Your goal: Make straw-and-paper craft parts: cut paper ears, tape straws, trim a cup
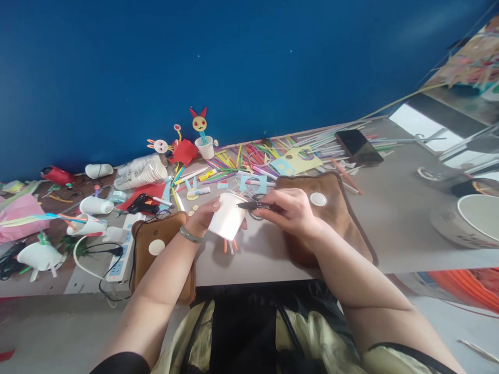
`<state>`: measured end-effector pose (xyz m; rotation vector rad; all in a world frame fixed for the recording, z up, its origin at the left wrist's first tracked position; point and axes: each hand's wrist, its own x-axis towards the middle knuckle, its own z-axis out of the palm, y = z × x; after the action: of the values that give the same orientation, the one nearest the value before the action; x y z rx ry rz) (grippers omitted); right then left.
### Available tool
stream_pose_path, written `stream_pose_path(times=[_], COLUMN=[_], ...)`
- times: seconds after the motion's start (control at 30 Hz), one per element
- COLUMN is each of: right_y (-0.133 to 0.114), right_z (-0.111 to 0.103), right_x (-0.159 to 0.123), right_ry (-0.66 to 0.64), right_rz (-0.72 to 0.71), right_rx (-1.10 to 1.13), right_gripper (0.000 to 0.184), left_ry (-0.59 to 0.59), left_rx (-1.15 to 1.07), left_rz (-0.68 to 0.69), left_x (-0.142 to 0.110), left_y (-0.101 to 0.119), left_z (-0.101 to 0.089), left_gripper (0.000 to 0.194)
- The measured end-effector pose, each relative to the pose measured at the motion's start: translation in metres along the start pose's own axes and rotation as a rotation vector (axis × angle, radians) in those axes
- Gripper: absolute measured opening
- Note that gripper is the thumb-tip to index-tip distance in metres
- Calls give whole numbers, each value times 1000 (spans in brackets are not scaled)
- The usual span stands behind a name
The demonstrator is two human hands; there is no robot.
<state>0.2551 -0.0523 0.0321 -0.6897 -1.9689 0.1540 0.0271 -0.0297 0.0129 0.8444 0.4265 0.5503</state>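
My left hand (201,219) is closed around a white paper cup (226,218), which is tilted above the front of the table. Short orange and white straw pieces (231,246) show at the cup's lower end. My right hand (287,209) grips a pair of dark scissors (255,206), their pointed end against the cup's side near the upper rim. Whether the point has gone through the wall I cannot tell. Just behind lies a pale blue card with a cut-out (253,183), and a glue stick (198,191) is to its left.
Brown padded warmers lie left (156,234) and right (331,218). A power strip (122,254) with cables, stacked paper cups (142,174) and cup figures fill the left. Colourful straws (249,156) lie along the blue wall, a phone (357,146) and a large white tub (477,221) at right.
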Motion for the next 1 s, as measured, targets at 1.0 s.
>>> stream_pose_path(times=[1.0], right_y=[0], right_z=[6], right_x=[-1], right_ry=[-51], right_rz=[370], right_rx=[222], right_gripper=[49], left_ry=[84], left_rx=[47], left_rz=[75], left_x=[1], left_y=[1], left_z=[-6], left_gripper=[68])
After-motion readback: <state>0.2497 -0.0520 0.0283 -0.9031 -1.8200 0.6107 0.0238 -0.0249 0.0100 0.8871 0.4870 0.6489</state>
